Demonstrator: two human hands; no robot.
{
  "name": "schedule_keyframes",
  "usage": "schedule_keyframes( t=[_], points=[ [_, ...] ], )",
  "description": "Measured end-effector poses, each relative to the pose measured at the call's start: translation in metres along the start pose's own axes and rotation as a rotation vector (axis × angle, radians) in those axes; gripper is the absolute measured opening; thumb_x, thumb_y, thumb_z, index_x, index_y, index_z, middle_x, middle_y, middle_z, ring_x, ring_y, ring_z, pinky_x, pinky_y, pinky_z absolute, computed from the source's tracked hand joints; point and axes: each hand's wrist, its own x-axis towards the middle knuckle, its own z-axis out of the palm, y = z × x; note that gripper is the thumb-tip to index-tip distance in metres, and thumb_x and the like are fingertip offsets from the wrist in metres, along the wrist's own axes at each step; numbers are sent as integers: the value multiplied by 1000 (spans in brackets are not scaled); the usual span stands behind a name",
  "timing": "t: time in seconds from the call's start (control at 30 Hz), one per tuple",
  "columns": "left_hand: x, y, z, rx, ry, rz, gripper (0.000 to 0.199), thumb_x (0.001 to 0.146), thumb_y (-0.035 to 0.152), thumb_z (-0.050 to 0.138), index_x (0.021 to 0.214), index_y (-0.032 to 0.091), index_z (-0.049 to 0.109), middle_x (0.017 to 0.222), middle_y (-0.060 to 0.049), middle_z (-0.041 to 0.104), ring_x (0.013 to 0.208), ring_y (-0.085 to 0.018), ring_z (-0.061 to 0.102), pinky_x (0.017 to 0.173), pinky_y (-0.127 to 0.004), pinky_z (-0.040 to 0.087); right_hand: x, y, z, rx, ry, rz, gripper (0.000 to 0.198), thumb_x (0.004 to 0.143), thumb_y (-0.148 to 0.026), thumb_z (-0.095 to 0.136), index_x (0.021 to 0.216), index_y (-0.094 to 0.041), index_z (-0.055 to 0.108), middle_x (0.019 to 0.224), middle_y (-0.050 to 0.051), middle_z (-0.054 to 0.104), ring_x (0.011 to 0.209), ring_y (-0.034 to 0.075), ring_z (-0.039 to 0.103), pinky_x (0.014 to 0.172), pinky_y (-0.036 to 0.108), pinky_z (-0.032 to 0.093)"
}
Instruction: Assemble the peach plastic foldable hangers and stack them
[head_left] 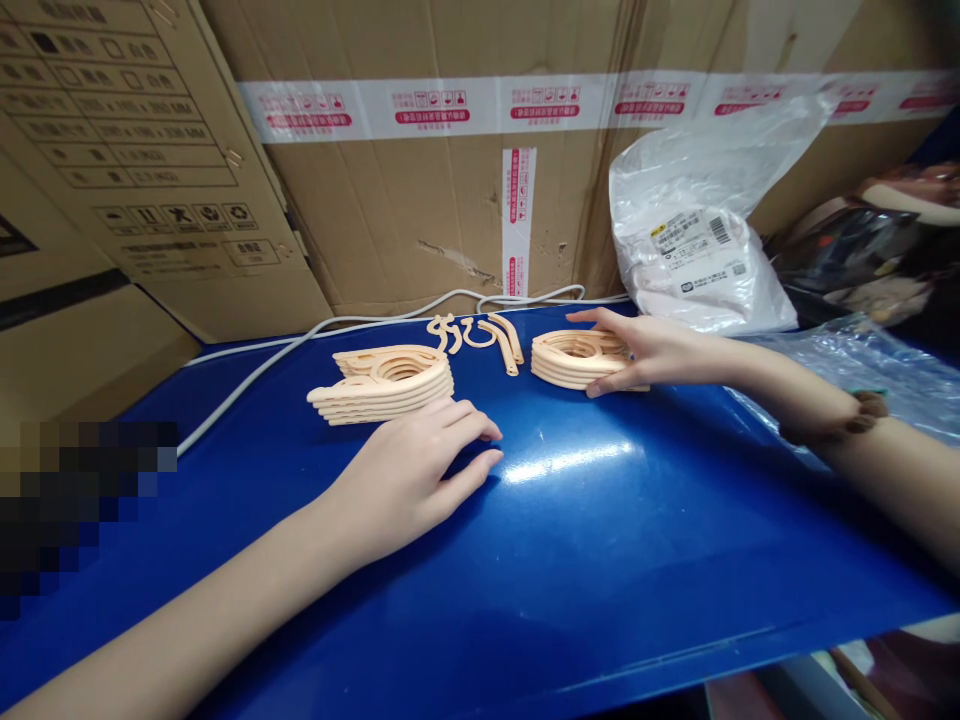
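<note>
A stack of beige plastic folding hangers (390,385) lies on the blue table, left of the middle. My left hand (427,455) is just in front of it, palm down, fingers apart with nothing in them. It overlaps the stack's near right corner in view, so I cannot tell whether they touch. To the right, my right hand (626,350) grips the end of a second hanger stack (566,375), thumb on the near side and index finger stretched out above. Its other fingers are mostly hidden. Between the stacks, farther back, lie loose beige hooks (476,333) and curved arms (506,345).
Large cardboard boxes (420,200) stand along the back and left. A white cable (300,335) runs behind the stacks. At the back right sits a white plastic parcel bag (697,240), with clear plastic wrap (892,370) beside it. The table's edge (720,655) is at the front.
</note>
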Motion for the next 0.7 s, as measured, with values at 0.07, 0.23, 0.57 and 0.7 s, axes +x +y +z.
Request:
schedule_keyframes(
  t=[0.07,0.23,0.57,0.7],
  points=[
    [0,0,0,0,0,2,19,98,30,46,103,21,61,101,-2,66,94,-19,60,82,-34,46,0,5,-3,-11,-56,33,95,69,-60,72,147,-19,36,129,14,63,108,33,64,89,46,53],
    [-2,0,0,-3,-1,2,18,98,30,45,104,21,60,102,-3,66,95,-19,60,82,-34,46,-3,19,-12,-11,-127,58,95,70,-59,71,149,-24,32,135,10,60,116,33,60,95,46,51],
    [-1,1,0,-7,0,-2,18,98,31,45,104,22,60,102,-2,65,95,-19,60,82,-34,46,1,1,-7,26,-11,36,85,76,-61,64,146,-25,34,133,10,60,116,30,60,98,44,48],
    [-2,1,0,-8,-6,-3,19,98,31,45,105,22,60,102,-2,65,95,-19,59,82,-34,46,1,0,-7,-18,18,23,85,75,-61,64,146,-24,36,129,11,61,112,31,61,94,44,49]
  ],
)
